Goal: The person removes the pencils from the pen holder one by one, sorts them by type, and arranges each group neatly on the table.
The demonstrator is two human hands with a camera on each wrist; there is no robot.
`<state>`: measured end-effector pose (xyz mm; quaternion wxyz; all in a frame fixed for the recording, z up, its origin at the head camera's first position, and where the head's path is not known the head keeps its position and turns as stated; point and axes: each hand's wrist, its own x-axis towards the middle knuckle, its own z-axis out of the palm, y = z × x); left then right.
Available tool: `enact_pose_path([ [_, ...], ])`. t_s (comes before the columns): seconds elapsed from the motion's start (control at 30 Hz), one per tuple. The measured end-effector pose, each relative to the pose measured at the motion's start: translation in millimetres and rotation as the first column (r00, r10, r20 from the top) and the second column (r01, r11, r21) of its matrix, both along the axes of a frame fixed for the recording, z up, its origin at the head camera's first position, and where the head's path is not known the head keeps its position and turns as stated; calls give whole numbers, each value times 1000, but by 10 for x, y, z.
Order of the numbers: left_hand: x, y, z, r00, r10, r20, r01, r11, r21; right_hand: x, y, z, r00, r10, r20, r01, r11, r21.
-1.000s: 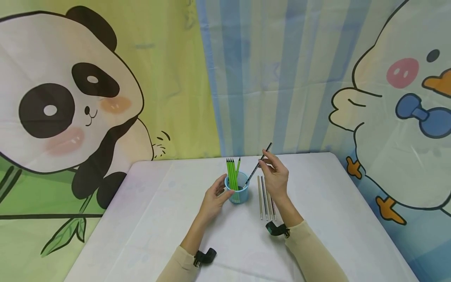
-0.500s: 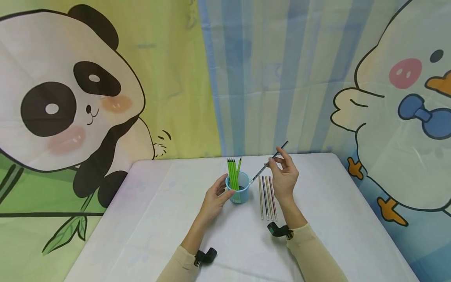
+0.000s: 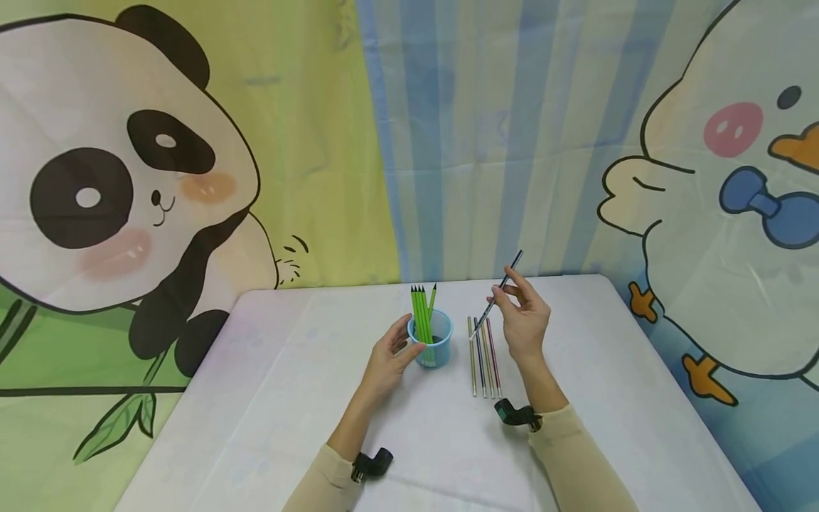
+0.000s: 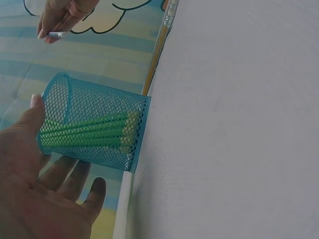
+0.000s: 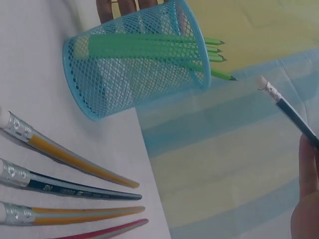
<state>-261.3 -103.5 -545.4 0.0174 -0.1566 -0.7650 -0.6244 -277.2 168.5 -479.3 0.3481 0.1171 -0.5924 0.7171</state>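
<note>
One light-blue mesh cup, upright on white desk. Green pencils inside, bunched toward left side, points up. Left hand: grip wrapped partly round cup, thumb at near side, fingers around far side. Right hand: grip pinching dark pencil, tilted eraser-down in air, right of cup and apart from it. Four pencils lying in row beside cup: gold, dark blue, gold, red. Behind desk, cloth with cartoon panda and bird.
</note>
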Motion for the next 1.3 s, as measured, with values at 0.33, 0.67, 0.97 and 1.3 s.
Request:
enact_pose_path([
  [0.33,-16,-5,-12,1000,4,-2,-4,1000,12,8,92,-9,996,51,72,-54,998,35],
  [0.67,-12,-3,9,1000,3,-3,-3,1000,16,-16,173,-44,988,25,150,-49,986,160],
  [0.97,-1,-7,12,1000,4,7,-4,1000,3,12,256,-40,966,26,257,-84,972,217],
  [1.3,11,-2,19,1000,-1,13,1,1000,23,231,243,239,950,23,310,-115,952,284],
])
